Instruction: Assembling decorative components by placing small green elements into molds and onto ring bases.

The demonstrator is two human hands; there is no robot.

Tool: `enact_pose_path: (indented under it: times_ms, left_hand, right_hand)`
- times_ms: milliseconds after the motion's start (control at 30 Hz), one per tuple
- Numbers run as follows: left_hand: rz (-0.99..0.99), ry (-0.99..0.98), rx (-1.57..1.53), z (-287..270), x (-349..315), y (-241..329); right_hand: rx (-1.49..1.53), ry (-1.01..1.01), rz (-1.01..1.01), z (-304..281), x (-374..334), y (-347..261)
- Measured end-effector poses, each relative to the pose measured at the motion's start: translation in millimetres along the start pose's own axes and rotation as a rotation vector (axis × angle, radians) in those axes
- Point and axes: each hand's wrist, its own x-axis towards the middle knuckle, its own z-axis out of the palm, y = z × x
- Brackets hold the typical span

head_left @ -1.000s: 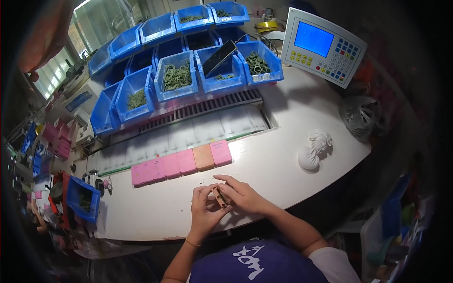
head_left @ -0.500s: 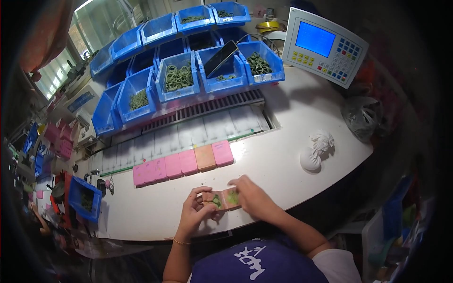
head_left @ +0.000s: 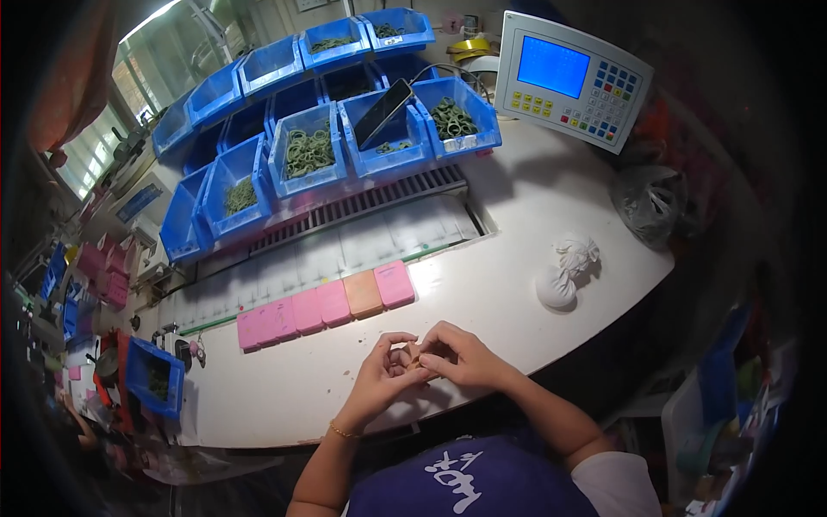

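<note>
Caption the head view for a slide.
Left hand and right hand hold a small brownish piece near pink blocks on a white table.

At the bottom centre of the frame, a deep purple garment [head_left: 525, 484] bears flowing white lettering [head_left: 457, 482]; a short white sleeve [head_left: 613, 484] shows right of it. A thin gold-coloured bracelet [head_left: 344, 431] circles the wrist below the left hand [head_left: 382, 379].
</note>
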Motion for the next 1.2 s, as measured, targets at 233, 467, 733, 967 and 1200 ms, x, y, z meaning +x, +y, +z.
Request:
enact_pose_path:
  times_ms: [233,467,733,967,1200]
  left_hand:
    - [0.013,0.022,-0.065,-1.2,-6.1,-2.2]
    - [0.027,0.026,-0.105,-0.3,-9.0,-4.3]
    - [0.052,0.026,-0.079,-0.4,-12.7,-4.6]
    - [0.244,0.289,0.374,-2.4,-28.0,-9.0]
    - [0.268,0.226,0.746,-10.0,-25.8,-32.0]
  right_hand:
    - [-0.088,0.145,-0.107,12.8,-7.4,4.8]
    - [-0.254,0.108,-0.066,19.4,-3.0,-21.0]
    - [-0.261,0.115,-0.046,14.1,2.9,-3.6]
    - [0.000,0.425,0.190,23.8,12.3,12.9]
    - [-0.152,0.448,0.042,30.0,-6.9,-8.7]
